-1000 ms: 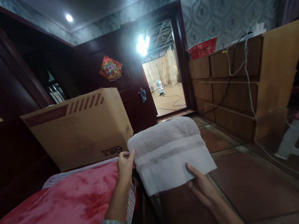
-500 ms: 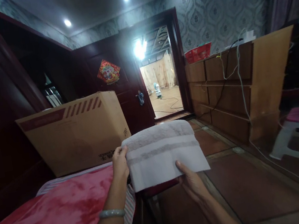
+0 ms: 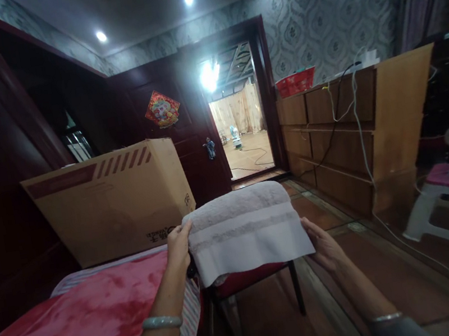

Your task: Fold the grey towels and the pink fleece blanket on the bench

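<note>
Above the front edge of the chair (image 3: 246,281), I have the pale grey towel (image 3: 242,227) spread over the upper part of the chair; the support directly beneath the cloth is hidden. The long axis of the towel runs left to right, with the right end slightly higher in view; the rounded fold points away, toward the doorway (image 3: 243,125), and the flat white hem hangs toward me. The left hand (image 3: 178,244) pinches the upper left edge, thumb and fingers drawn narrow on the cloth. The right hand (image 3: 322,244) touches the right edge near the lower corner, fingers bent; I cannot tell whether it grips. On the carton (image 3: 106,203), beyond the far edge of the red blanket (image 3: 97,310), I read small dark lettering, apparently YANGZI, beside Chinese characters; the marks on its side face are too small to read.
</note>
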